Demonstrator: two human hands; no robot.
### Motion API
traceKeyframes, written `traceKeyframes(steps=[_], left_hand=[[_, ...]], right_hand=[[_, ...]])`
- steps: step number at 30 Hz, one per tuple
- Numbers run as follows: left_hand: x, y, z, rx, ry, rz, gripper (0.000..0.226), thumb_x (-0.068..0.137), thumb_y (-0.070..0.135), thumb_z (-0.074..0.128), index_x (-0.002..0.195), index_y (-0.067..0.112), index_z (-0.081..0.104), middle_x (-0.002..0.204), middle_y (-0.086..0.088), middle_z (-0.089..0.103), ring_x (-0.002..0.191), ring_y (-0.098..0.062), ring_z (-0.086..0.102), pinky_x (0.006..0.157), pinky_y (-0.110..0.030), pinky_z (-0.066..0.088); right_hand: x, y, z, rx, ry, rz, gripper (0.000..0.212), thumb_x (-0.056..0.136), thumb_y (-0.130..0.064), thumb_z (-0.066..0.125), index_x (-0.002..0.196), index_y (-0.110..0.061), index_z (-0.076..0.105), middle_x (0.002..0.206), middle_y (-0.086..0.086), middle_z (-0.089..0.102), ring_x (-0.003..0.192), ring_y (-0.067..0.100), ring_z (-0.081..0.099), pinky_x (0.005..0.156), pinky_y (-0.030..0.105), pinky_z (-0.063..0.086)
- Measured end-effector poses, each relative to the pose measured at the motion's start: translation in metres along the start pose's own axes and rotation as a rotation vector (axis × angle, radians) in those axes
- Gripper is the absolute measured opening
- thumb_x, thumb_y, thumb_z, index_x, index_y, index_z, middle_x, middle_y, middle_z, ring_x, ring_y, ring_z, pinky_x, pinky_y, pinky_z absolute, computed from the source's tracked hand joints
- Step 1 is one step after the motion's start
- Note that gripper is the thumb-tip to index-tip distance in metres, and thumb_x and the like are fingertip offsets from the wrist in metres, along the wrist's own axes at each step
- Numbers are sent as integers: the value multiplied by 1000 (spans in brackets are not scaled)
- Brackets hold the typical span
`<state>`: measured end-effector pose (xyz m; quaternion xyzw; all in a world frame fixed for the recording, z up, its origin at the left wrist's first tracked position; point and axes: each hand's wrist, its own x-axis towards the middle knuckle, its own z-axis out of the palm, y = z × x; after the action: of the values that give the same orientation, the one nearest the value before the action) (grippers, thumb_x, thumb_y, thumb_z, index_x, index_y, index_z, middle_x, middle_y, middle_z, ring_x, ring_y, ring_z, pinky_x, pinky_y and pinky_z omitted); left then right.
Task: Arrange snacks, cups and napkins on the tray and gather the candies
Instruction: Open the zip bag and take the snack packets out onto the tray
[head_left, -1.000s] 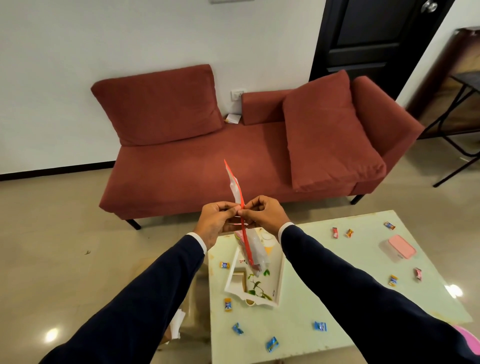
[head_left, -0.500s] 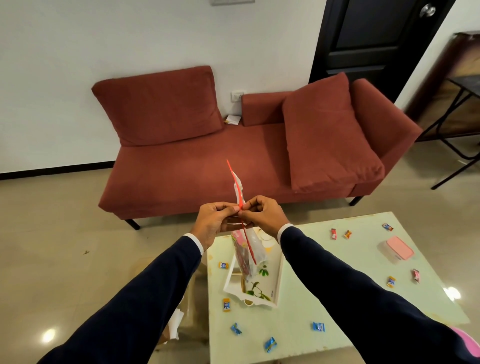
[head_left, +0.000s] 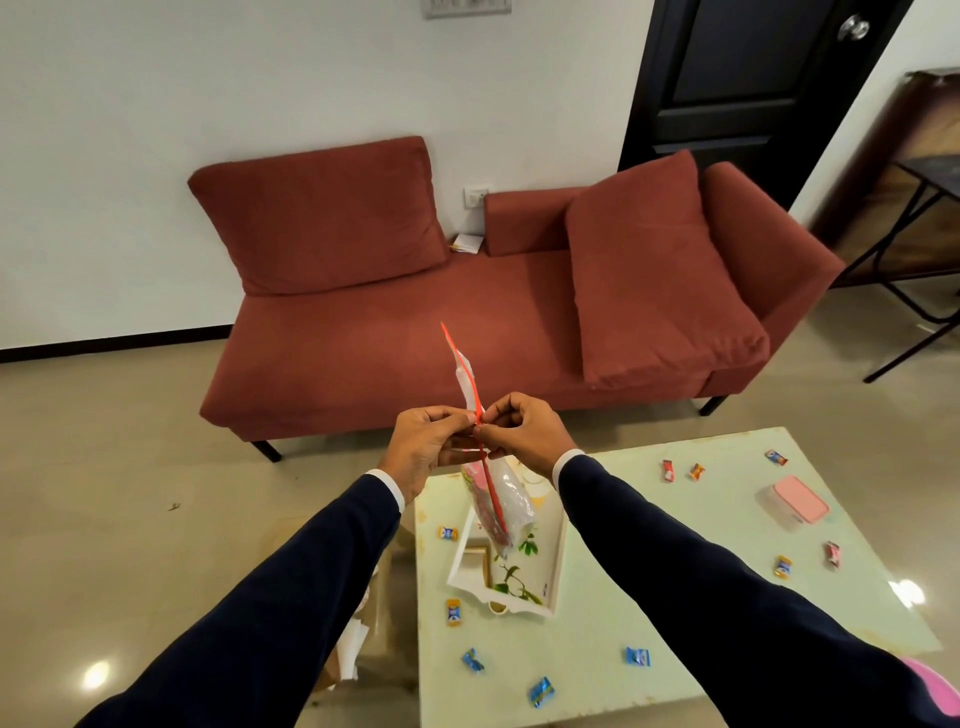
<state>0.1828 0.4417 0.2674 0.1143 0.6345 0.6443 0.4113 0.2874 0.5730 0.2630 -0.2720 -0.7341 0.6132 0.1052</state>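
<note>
Home living room: red sofa (head_left: 467, 332), coffee table (head_left: 623, 597)

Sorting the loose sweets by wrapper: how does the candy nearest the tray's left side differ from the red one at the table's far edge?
The near candy is blue and yellow, beside the tray; the red candy lies far from it. The red one is longer. Both lie loose on the table.
</note>
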Motion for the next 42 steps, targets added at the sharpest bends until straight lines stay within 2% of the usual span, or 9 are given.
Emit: traceKeyframes(steps=[8,14,23,29,34,38,42], left_hand=[[-1,2,2,45,12,40,9,92,5,70,92,-1,77,85,-21,77,73,-31,77,62,-35,63],[3,-1,1,127,46,40,8,92,3,70,91,-2,76,84,-24,76,77,-35,77,62,-38,63],[1,-6,2,173,49,42,9,93,4,68,89,0,75,84,-21,77,78,-34,77,64,-37,63],[-6,-4,2,173,8,41,13,95,9,68,95,-1,75,88,-20,78,81,-33,78,69,-39,65],[-7,-3,6,236,41,75,8,91,7,72,93,0,77,86,-18,78,79,-32,78,67,-37,64],[-8,-5,7,228,60,78,7,91,7,73,91,2,77,84,-17,78,79,-32,78,67,-37,64],[-10,-8,11,303,87,141,5,90,7,73,90,5,78,81,-12,78,75,-27,78,64,-32,63]], right_hand=[[0,0,0,7,-3,-1,18,83,-15,79,92,-10,64,84,9,71,77,25,73,73,40,64],[-2,2,3,-53,3,-22,17,82,-16,80,88,-14,64,81,7,72,67,15,73,64,28,62],[-5,3,7,-112,34,-11,11,85,-15,73,86,-11,64,80,10,72,69,23,73,68,38,64],[-5,1,5,0,32,104,26,91,-33,70,90,-9,58,82,16,74,71,27,75,69,43,64],[-5,2,3,101,15,143,25,93,-22,68,104,-2,58,81,19,73,71,31,74,71,46,64],[-7,4,5,48,29,88,11,94,-16,66,95,-7,62,77,14,74,69,27,75,72,46,64],[-8,3,6,3,73,87,6,91,-12,65,87,-8,64,76,13,74,67,25,75,70,45,64]])
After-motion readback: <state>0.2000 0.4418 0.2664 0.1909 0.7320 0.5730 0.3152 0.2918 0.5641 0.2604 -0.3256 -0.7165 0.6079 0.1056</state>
